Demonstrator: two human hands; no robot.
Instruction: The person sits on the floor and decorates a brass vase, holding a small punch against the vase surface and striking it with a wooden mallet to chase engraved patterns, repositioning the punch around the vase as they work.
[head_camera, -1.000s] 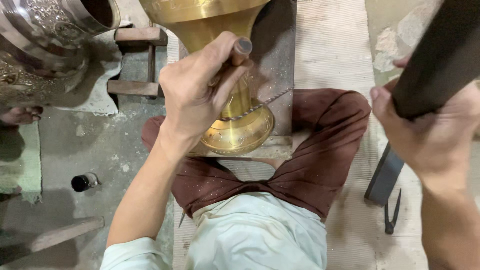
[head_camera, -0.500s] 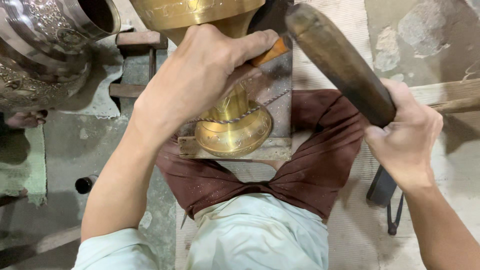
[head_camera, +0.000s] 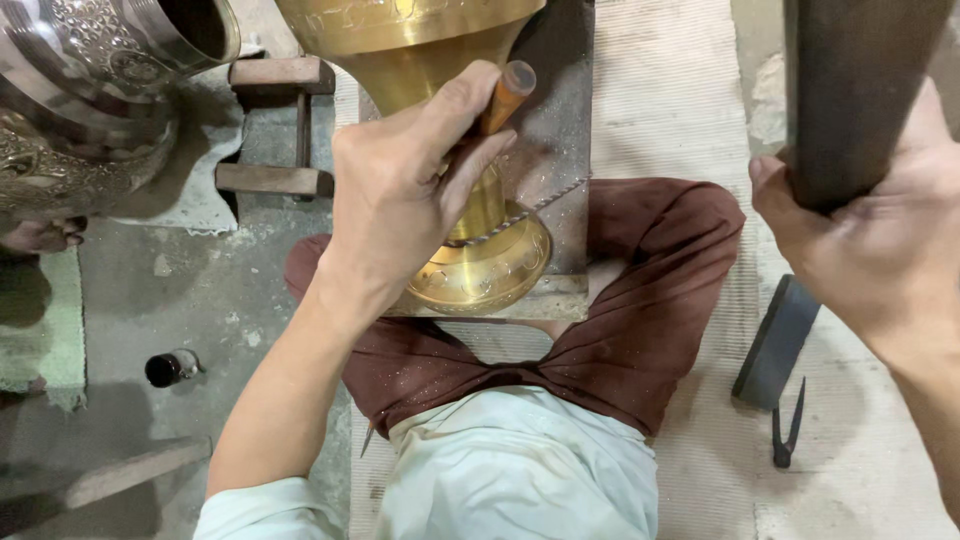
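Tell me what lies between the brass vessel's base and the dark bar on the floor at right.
The head view shows the person's brown-trousered leg between brass vessel and dark bar.

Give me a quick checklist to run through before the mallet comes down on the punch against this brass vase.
1. Left hand gripping the punch: ok, fingers wrapped around it.
2. Punch tip seated on the brass vase: cannot tell, the hand hides the tip.
3. Right hand firm on the mallet: ok, raised, clear of the vase.
4. Vase resting on the grey slab: ok, lying across the lap.
5. Dark bar and pincers out of the swing path: ok, on the mat beside the right leg.
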